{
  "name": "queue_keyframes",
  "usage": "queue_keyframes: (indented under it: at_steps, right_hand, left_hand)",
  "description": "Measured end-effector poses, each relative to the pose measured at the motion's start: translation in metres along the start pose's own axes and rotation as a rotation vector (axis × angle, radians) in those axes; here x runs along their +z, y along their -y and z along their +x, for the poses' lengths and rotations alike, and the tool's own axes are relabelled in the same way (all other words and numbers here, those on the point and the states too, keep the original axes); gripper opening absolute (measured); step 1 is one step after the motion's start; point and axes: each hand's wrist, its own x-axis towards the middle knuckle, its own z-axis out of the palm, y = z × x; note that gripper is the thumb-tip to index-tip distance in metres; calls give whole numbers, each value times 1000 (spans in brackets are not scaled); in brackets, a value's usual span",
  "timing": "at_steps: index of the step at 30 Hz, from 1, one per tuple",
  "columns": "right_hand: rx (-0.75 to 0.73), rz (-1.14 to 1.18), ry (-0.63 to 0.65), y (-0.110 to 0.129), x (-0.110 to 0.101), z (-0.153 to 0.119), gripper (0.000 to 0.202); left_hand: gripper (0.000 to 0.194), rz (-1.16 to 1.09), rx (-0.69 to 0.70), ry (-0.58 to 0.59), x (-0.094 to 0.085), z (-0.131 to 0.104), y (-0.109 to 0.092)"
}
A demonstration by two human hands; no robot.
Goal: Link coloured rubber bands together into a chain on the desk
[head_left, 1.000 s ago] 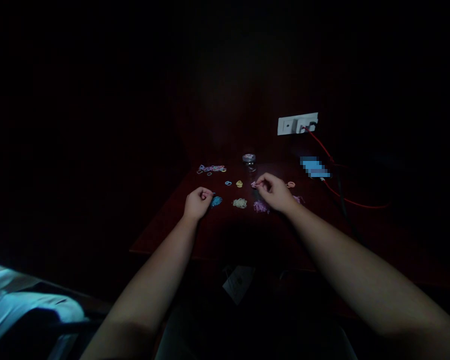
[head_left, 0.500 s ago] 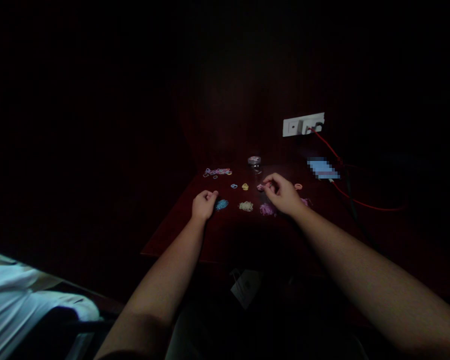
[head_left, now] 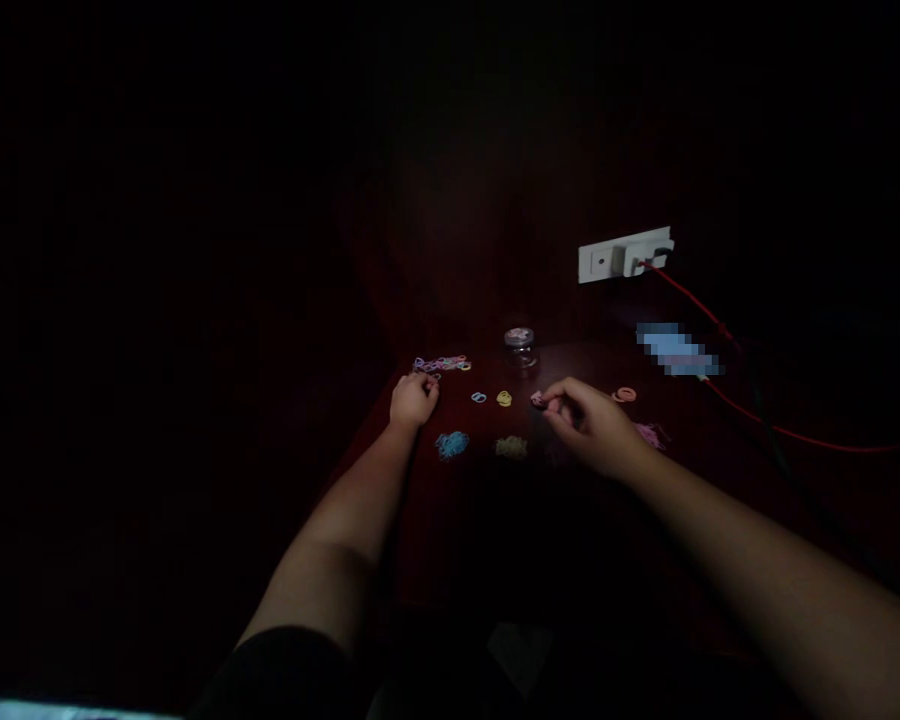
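Note:
My right hand is closed in a pinch at a small bunch of pink hair ties, its thumb and forefinger touching them. My left hand lies with curled fingers at the near edge of a mixed-colour heap of hair ties; its fingertips are partly hidden. Between the hands are blue hair ties and yellow hair ties. Orange hair ties lie beyond my right wrist. Nearer me are piles of thin rubber bands: blue, pale yellow and pink, the last partly behind my right forearm.
A clear round jar stands at the back of the dark red table. At the right lies a blurred-out phone on a red cable, which runs to a wall socket. The surroundings are very dark.
My left hand has moved away from the blue rubber-band pile, forward to the mixed heap. My right hand stays at the pink hair ties. The view has shifted slightly.

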Motion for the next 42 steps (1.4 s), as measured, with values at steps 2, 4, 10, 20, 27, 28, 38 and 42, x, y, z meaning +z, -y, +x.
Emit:
queue_keyframes:
  at_steps: [2, 4, 10, 20, 27, 28, 38, 42]
  right_hand:
    - [-2, -8, 6, 1, -1, -1, 14]
    - [-1, -17, 22, 2, -2, -2, 14]
    - [29, -47, 45, 2, -3, -5, 12]
    - [63, -88, 82, 7, -11, -3, 13]
    - [52, -86, 70, 5, -11, -4, 14]
    - [51, -89, 66, 5, -11, -4, 15]
    - [20, -135, 34, 7, -11, -1, 14]
    - [8, -146, 34, 7, -11, -1, 12]
  left_hand:
    - [19, 107, 66, 21, 10, 16, -1]
    - [23, 206, 117, 51, 19, 33, 1]
    - [30, 324, 160, 149, 39, 68, 13]
    - [28, 403, 124, 234, 42, 83, 17]
    - [28, 390, 158, 186, 43, 81, 17]
    - [29, 371, 164, 187, 44, 81, 18]
    - [25, 250, 249, 211, 32, 52, 7]
    - [23, 178, 276, 220, 23, 34, 1]
